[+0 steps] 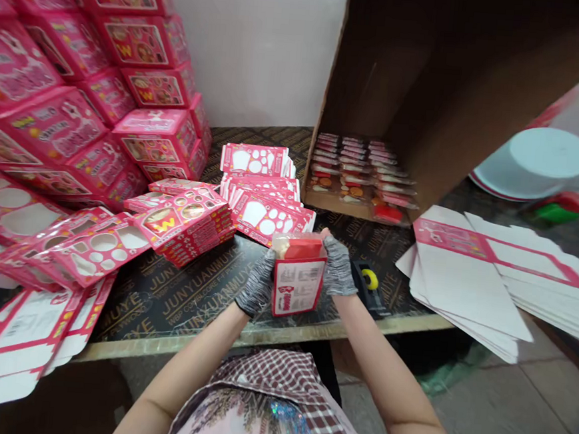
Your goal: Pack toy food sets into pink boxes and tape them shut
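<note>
Between my two gloved hands, near the table's front edge, is a small pink and white printed carton point(298, 288). Its top is toward the far side, where a clear plastic packet with a red piece point(303, 247) shows at the opening; whether it is fully inside I cannot tell. My left hand point(258, 285) is closed on the carton's left side. Gripping the right side, my right hand point(339, 268) has its fingertips by the upper corner. Just beyond lie overlapping pink cartons with white cut-out shapes point(264, 218). A black tool with a yellow ring point(371, 280) rests right of my right hand.
Finished-looking pink boxes point(149, 89) are stacked high at the left. Flat cartons point(189, 216) lie in front of them. An open cardboard box point(340, 209) holds rows of plastic packets point(356, 165). White-and-pink card blanks point(469, 285) overhang the right edge. A white round lid point(550, 152) stands behind them.
</note>
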Available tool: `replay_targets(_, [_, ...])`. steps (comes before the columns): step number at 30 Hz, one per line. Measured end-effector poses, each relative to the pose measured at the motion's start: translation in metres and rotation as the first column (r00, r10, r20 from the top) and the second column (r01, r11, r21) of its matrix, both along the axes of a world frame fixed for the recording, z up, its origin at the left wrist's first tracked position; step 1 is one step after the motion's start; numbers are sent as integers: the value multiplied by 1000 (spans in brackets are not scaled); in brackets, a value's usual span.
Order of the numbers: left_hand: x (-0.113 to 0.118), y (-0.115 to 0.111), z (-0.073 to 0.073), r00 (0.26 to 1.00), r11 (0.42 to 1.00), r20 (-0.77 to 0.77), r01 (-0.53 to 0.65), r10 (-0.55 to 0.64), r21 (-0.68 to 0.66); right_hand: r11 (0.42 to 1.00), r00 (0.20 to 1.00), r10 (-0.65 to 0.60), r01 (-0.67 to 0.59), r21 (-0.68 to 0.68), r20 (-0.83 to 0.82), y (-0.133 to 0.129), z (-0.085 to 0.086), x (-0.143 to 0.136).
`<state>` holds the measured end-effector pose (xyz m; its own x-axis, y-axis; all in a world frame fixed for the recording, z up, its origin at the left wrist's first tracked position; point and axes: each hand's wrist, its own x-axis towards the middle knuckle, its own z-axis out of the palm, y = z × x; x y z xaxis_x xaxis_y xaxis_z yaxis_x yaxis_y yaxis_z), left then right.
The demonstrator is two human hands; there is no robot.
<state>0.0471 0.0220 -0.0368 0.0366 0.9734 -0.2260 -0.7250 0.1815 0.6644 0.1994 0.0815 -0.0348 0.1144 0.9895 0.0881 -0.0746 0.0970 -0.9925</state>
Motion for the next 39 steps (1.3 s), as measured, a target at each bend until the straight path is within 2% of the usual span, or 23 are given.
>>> replay_targets(3, [0, -5, -5, 999, 999, -14, -36, 36, 19, 998, 997, -29, 25, -52, -74, -2, -4, 1])
replay_targets(8, [-4, -10, 0, 997, 996, 10, 79, -78, -34, 997, 984, 42, -51, -52, -173, -25, -2, 4])
replay_targets(12, [-12, -7, 9, 991, 999, -134, 11, -7, 31, 984, 922, 99, -146, -98, -373, -40, 8, 5])
replay_targets(14, [-17, -5, 11, 972, 995, -234, -9, 33, 104, 976, 914, 125, -184, -119, -386, -44, 10, 7])
replay_targets(16, [-24, -6, 12, 916, 980, -376, -78, 142, 181, 972, 921, 130, -191, -137, -366, -44, 10, 8])
replay_targets(18, [-31, -11, 13, 803, 954, -545, -91, 239, 285, 971, 918, 119, -188, -149, -377, -44, 10, 9])
replay_targets(21, [-39, -19, 21, 677, 905, -687, 72, 264, 418, 966, 900, 159, -227, -125, -406, -44, 10, 10])
replay_targets(23, [-44, -21, 26, 643, 893, -719, 119, 264, 434, 961, 890, 204, -262, -91, -409, -45, 9, 10])
replay_targets(25, [-46, -19, 27, 624, 909, -737, 97, 262, 405, 960, 899, 216, -267, -87, -382, -46, 7, 10])
replay_targets(28, [-42, -20, 25, 646, 931, -721, 41, 252, 363, 975, 956, 145, -181, -126, -254, -47, 2, 12])
replay_targets(30, [-38, -27, 23, 638, 922, -712, 11, 292, 388, 983, 972, 120, -145, -114, -200, -46, 1, 14])
replay_targets(35, [-29, -51, 25, 519, 821, -758, 169, 396, 545, 978, 925, 186, -208, -34, -330, -47, 1, 15])
replay_targets(37, [-30, -54, 25, 471, 815, -777, 183, 418, 549, 973, 901, 225, -230, 32, -370, -49, 1, 16])
replay_targets(39, [-32, -51, 25, 427, 837, -802, 164, 417, 523, 966, 897, 257, -242, 87, -359, -52, 0, 18])
